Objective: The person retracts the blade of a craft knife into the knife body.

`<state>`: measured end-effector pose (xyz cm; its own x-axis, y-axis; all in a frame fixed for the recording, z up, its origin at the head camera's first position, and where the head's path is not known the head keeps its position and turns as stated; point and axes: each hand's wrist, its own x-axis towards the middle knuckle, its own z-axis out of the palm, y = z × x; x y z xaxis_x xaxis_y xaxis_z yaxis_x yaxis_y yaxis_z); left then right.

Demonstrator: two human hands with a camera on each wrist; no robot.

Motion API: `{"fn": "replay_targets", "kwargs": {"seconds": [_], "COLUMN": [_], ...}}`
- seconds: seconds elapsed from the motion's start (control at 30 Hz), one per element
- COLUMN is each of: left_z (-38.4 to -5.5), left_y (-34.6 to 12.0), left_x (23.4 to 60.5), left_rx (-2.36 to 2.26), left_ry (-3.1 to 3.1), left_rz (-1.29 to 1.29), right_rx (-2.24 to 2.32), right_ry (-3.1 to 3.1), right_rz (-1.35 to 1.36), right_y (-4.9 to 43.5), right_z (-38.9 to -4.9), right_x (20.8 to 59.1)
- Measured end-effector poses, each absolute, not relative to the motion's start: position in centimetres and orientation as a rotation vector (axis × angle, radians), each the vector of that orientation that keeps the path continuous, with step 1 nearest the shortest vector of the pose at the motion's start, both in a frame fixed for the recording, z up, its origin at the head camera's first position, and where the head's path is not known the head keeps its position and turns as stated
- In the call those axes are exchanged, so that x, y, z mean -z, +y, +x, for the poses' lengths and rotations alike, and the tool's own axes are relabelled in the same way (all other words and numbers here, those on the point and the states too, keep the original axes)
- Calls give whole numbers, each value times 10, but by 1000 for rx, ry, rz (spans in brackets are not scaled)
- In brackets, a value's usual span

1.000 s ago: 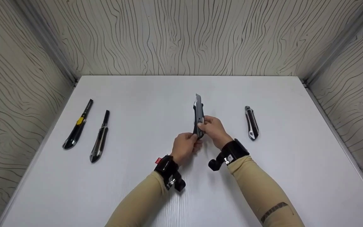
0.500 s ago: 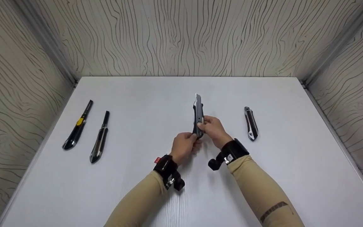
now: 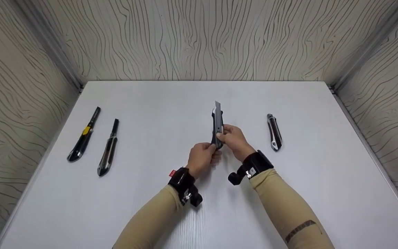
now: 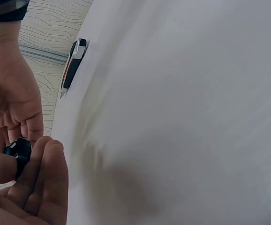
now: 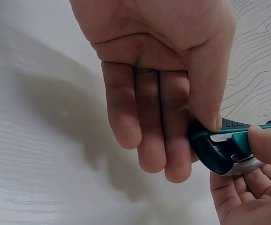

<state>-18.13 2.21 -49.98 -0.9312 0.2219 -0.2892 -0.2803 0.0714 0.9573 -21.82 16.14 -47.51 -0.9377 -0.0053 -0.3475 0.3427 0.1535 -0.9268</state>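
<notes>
Both hands hold a grey and black utility knife (image 3: 218, 119) above the middle of the table, its blade end pointing away from the person. At the butt end, my left hand (image 3: 200, 157) pinches it between thumb and fingers. My right hand (image 3: 235, 138) grips higher up on the right side, thumb laid over the body. A green ridged part (image 5: 241, 143) shows right by the right thumb in the right wrist view. In the left wrist view only the dark butt (image 4: 19, 151) of the knife appears, the remainder hidden by fingers.
On the white table (image 3: 164, 114) lie a black knife with a yellow slider (image 3: 85, 135) and a brown-and-silver knife (image 3: 108, 152) at left. Another utility knife (image 3: 275, 133) lies at right. Patterned walls (image 3: 192, 38) enclose the back and sides.
</notes>
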Motion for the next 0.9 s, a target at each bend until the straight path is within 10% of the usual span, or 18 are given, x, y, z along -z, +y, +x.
{"fn": "replay_targets", "kwargs": {"seconds": [0.9], "left_z": [-184], "left_y": [20], "left_x": [498], "left_rx": [-1877], "left_ry": [2081], "left_rz": [-43], "right_rx": [1861], "right_ry": [2141], "right_rz": [166], "right_y": [167], "right_z": [-220], "right_x": [475]}}
